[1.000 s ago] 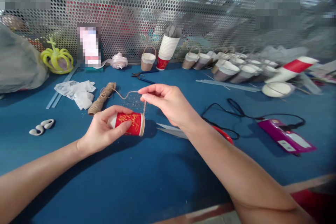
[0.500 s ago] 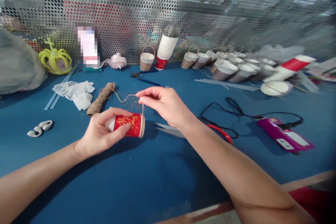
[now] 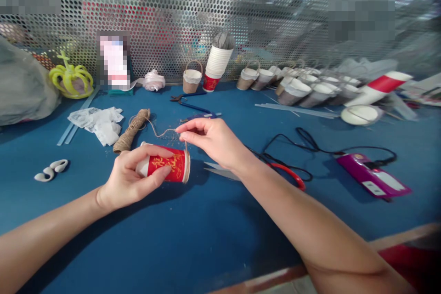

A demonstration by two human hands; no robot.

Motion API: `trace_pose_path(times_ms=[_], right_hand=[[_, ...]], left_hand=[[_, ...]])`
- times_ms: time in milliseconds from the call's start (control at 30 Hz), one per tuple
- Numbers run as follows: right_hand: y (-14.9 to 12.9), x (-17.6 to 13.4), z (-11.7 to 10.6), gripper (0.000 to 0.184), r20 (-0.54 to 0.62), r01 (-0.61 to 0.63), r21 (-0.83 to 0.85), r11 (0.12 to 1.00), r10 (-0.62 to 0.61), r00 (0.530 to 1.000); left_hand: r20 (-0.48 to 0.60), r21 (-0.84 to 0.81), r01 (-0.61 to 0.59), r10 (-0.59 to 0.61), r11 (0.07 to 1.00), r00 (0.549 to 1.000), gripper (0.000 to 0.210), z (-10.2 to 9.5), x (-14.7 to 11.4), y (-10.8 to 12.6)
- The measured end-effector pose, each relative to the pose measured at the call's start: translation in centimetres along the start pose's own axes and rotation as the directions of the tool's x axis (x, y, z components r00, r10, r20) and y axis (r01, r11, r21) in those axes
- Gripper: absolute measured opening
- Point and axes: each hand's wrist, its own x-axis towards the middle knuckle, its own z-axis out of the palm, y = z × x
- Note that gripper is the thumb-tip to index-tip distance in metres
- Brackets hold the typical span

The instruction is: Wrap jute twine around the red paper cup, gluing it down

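My left hand (image 3: pixel 138 172) is wrapped round a red and white paper cup (image 3: pixel 179 165) with gold lettering, lying on its side with one end toward the right. Twine is wound round that right end. Just above it, my right hand (image 3: pixel 206 138) pinches the same twine (image 3: pixel 159 135) between thumb and forefinger. From there the strand runs left to a bundle of brown twine (image 3: pixel 132 131) on the table. Scissors (image 3: pixel 222 172) with red handles lie under my right forearm, partly hidden.
Pliers (image 3: pixel 189 101) with blue handles lie beyond my hands. Stacked paper cups (image 3: pixel 217 62) stand at the back, beside a small handled bucket (image 3: pixel 192 80). Several more cup buckets (image 3: pixel 296 92) fill the back right. A purple power strip (image 3: pixel 374 177) with a black cord is at right; white cloth (image 3: pixel 98 121) at left.
The cup has turned in my left hand, so different gold lettering faces up. My right hand has shifted slightly left and down with the twine.
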Motion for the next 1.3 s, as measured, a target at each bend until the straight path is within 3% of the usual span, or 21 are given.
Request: trace_pose_path(times_ms=[1000, 1100, 1300], right_hand=[[-0.14, 0.04, 0.36, 0.010, 0.095, -0.158, 0.118, 0.980, 0.147, 0.985], [-0.07, 0.05, 0.32, 0.010, 0.111, -0.177, 0.147, 0.973, 0.161, 0.981], [0.31, 0.19, 0.56, 0.012, 0.140, -0.162, 0.104, 0.981, 0.147, 0.979]], left_hand=[[-0.050, 0.048, -0.160, 0.162, 0.986, 0.985, 0.014, -0.21, -0.03, -0.22], [-0.054, 0.023, -0.123, 0.124, 0.992, 0.991, 0.014, -0.21, -0.05, -0.14], [-0.115, -0.127, 0.061, -0.076, 0.990, 0.990, 0.010, -0.01, 0.14, 0.40]])
